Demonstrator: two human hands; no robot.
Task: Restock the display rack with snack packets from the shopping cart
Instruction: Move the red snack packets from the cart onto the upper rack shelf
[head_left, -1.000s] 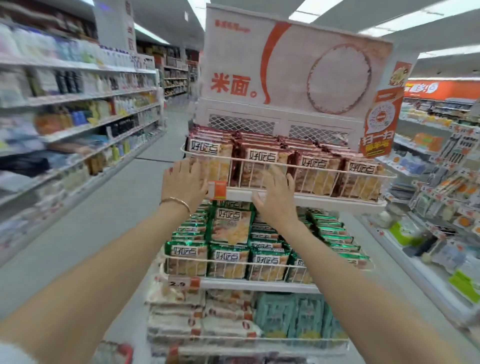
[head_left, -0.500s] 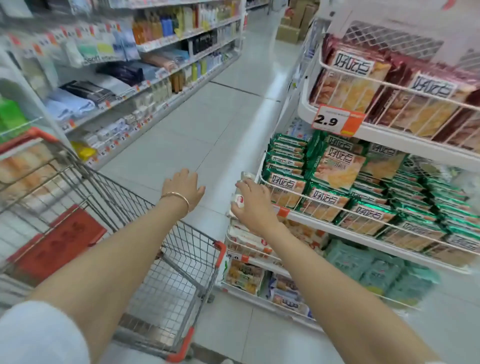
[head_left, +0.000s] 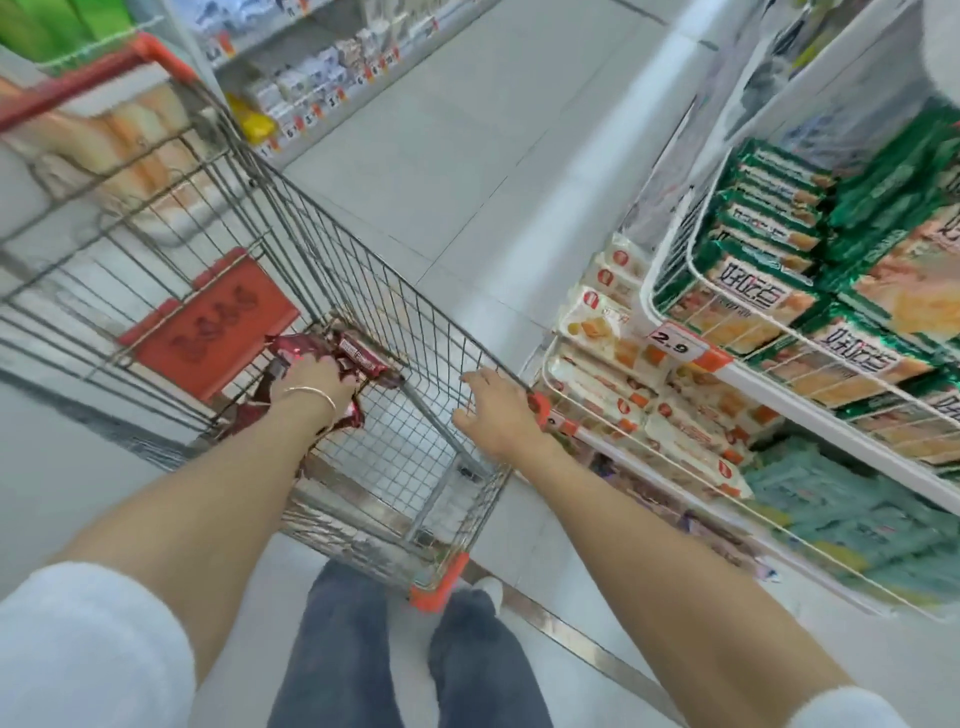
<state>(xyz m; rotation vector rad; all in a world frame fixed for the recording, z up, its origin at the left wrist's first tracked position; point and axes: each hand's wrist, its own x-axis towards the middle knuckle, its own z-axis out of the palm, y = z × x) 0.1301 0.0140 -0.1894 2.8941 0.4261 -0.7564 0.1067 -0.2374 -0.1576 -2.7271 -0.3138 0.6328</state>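
Shopping cart (head_left: 415, 338): a wire cart with orange-red trim is seen from above, standing just beside the rack on the tiled floor (head_left: 441, 130).
Dark red snack packets (head_left: 358, 358): a small heap is seen low inside the cart, next to the red seat flap (head_left: 208, 327).
Left hand (head_left: 311, 382): it is reached down into the cart and set on the heap – the fingers are curled over the top packets and a grip is taken on them. A thin bracelet (head_left: 317, 395) is worn at the wrist.
Right hand (head_left: 493, 415): it is held over the cart's near rim by the orange corner piece, fingers loosely spread, nothing held. Whether the rim is touched cannot be told.
Display rack (head_left: 644, 291): white wire baskets are stacked in tiers at the right.
Green packets (head_left: 769, 275): the upper visible basket is filled with them in rows, and a 2.9 price tag (head_left: 670, 340) is fixed to its front edge.
White-and-orange packets (head_left: 602, 322): these are stacked on the tier below, nearest the cart.
Teal packets (head_left: 857, 519): the lowest tier is filled with these – blurred.
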